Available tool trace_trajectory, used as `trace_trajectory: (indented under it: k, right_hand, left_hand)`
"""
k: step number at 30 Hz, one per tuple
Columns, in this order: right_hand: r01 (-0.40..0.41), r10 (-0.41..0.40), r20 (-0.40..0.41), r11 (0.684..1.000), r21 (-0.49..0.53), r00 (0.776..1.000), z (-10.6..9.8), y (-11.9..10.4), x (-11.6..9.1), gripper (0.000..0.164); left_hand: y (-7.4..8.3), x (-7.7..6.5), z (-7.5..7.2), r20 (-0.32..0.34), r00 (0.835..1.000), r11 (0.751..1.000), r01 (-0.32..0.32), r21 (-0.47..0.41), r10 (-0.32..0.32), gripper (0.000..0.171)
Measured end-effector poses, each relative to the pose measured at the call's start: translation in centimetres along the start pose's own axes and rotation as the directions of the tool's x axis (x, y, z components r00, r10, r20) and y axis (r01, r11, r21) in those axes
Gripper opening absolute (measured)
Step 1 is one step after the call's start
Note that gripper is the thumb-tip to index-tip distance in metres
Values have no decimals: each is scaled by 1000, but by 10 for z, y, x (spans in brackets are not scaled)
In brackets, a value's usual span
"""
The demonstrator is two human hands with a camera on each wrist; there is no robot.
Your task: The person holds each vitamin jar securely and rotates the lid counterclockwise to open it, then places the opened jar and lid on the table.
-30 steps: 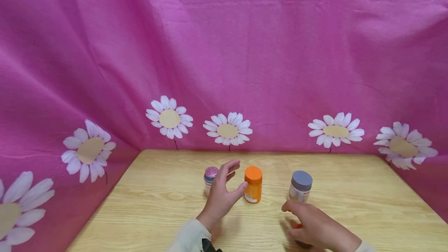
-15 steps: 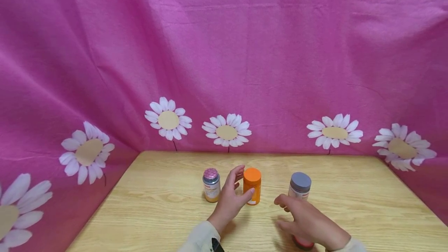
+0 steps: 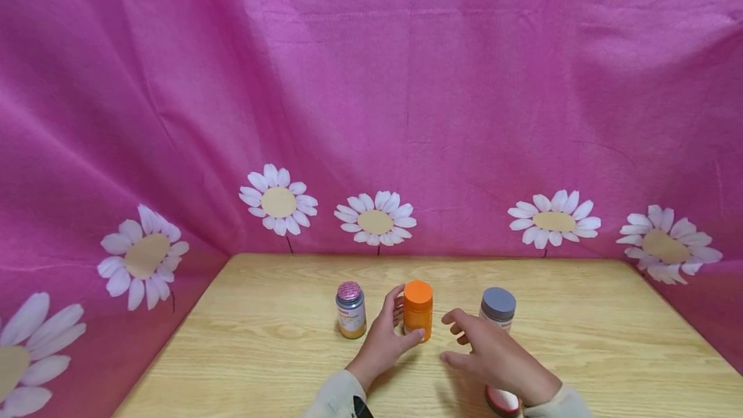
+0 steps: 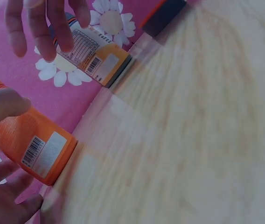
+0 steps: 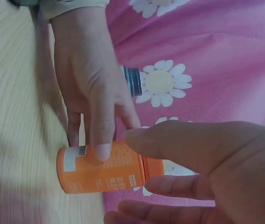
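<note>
An orange bottle (image 3: 418, 307) with an orange cap stands upright near the table's middle. My left hand (image 3: 383, 346) grips it, thumb at its front and fingers around its left side. The right wrist view shows that thumb pressed on the orange side. My right hand (image 3: 496, 355) is held to the right of the bottle, fingers spread and loosely bent, a gap between them and it. Behind that hand stands a grey-capped bottle (image 3: 498, 302), its lower part hidden. Below the hand lies a round dark piece (image 3: 502, 400) with a red rim and pale top, partly covered.
To the left of my left hand stands a bottle (image 3: 351, 315) with a dark neck and a pink patterned top. The wooden table (image 3: 261, 340) ends at a pink cloth (image 3: 464, 115) with daisies, which hangs behind and at both sides.
My left hand has come forward and right and closed around the orange bottle, uncovering the pink-topped one. My right hand has moved left toward the orange bottle, showing more of the red-rimmed piece.
</note>
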State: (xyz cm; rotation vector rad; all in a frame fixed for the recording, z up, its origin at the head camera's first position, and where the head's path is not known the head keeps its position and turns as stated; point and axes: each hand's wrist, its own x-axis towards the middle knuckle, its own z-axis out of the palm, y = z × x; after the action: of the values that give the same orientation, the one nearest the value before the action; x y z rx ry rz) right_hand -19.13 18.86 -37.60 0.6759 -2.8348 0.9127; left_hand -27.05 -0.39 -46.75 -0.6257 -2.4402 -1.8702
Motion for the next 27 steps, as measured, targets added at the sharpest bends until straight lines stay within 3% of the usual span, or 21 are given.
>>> trace_trajectory:
  k: [12,17,27]
  right_hand:
    - [-24,25,-19,999,26,1000,4,0,4,46]
    - [0,2,-42,999,36,999,3,0,3,46]
    - [-39,41,-37,998,54,998,8,1,2,43]
  left_hand:
    - [-12,3,1,41,999,988,-2,152,-4,74]
    - [-10,5,0,18,999,986,-32,162,30,65]
    - [-11,-4,-2,19,1000,988,-16,154,14,60]
